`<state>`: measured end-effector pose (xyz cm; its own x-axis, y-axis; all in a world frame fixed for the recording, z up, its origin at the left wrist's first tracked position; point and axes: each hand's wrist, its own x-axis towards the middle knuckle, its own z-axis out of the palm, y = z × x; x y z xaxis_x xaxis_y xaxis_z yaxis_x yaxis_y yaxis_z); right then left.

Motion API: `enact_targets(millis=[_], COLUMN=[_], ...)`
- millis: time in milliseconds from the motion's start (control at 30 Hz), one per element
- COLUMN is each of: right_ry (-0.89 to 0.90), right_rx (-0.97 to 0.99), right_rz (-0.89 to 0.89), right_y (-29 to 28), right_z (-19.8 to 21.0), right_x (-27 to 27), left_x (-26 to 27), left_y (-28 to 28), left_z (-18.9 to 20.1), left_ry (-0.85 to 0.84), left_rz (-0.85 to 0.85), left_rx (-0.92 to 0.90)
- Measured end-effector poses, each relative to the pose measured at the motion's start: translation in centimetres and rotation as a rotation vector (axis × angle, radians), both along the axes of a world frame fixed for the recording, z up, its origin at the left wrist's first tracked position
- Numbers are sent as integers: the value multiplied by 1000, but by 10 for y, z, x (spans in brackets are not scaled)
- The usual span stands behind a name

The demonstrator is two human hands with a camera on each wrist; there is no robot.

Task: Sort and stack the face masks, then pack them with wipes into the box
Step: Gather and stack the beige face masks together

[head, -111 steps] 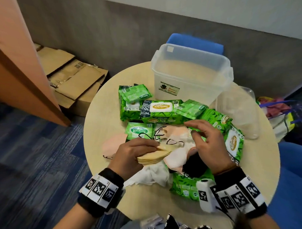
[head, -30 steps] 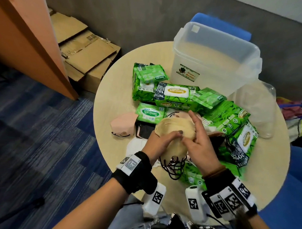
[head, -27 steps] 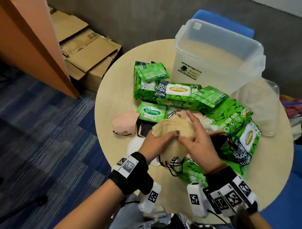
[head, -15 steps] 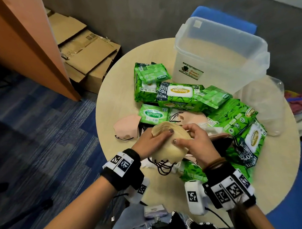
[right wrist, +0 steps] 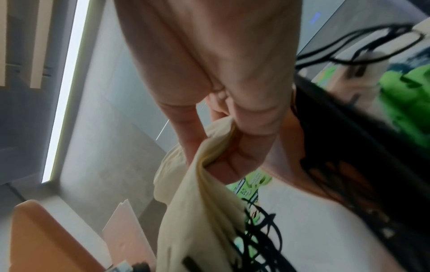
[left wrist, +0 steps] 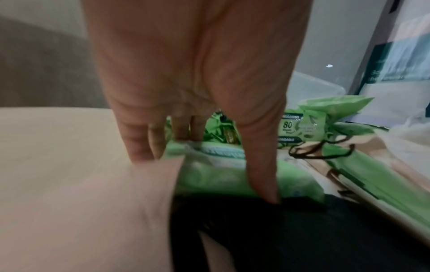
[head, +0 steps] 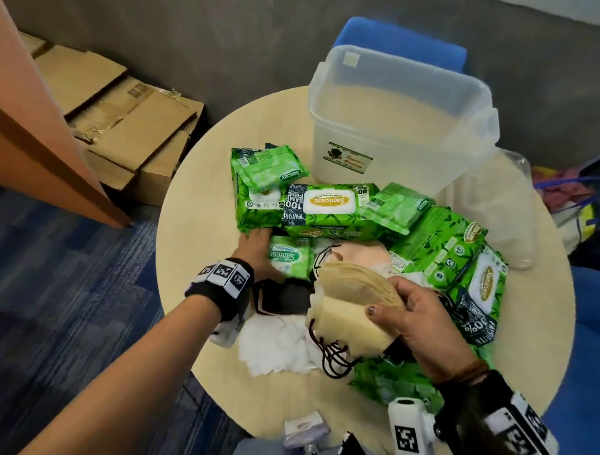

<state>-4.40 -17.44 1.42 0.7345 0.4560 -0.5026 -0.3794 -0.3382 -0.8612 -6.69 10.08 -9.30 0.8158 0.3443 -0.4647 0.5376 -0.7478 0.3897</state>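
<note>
My right hand (head: 389, 306) grips a stack of beige masks (head: 352, 300) with black ear loops, a little above the table; in the right wrist view the right hand (right wrist: 221, 145) pinches the beige masks (right wrist: 197, 211) at their fold. My left hand (head: 258, 251) reaches left, fingers straight, onto a pink mask (left wrist: 93, 211) beside a small green wipes pack (head: 287, 258). The left hand (left wrist: 207, 174) has its thumb lying over the small green wipes pack (left wrist: 221, 176). A black mask (head: 284, 296), white masks (head: 279, 343) and another pink mask (head: 361, 256) lie between my hands. The clear box (head: 402, 74) stands open behind.
Several green wipes packs (head: 328, 206) crowd the middle and right of the round table (head: 196, 231). A clear lid (head: 495, 213) leans right of the box. Cardboard boxes (head: 128, 124) and an orange panel (head: 33, 117) stand at the left, a blue chair (head: 397, 36) behind.
My left hand has let go of the beige stack and moved left to the pink mask beside the small wipes pack. My right hand now holds the stack alone.
</note>
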Motion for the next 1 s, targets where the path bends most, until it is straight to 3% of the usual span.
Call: enact_targets(millis=[367, 500, 667, 800, 1000], right_ry=[12, 32, -9, -45, -41], right_rx=[34, 70, 94, 94, 86], right_rz=[-96, -109, -154, -211, -288], right_y=[-17, -14, -9, -7, -13], right_z=[3, 3, 0, 1, 4], right_x=[6, 5, 9, 12, 20], left_x=[-20, -25, -10, 33, 79], left_y=[-17, -4, 33, 66, 61], left_z=[4, 35, 94, 105, 83], left_ry=[126, 103, -126, -226, -111], left_rz=[-63, 6, 200, 296, 205], left_rx=[261, 43, -179, -1, 249])
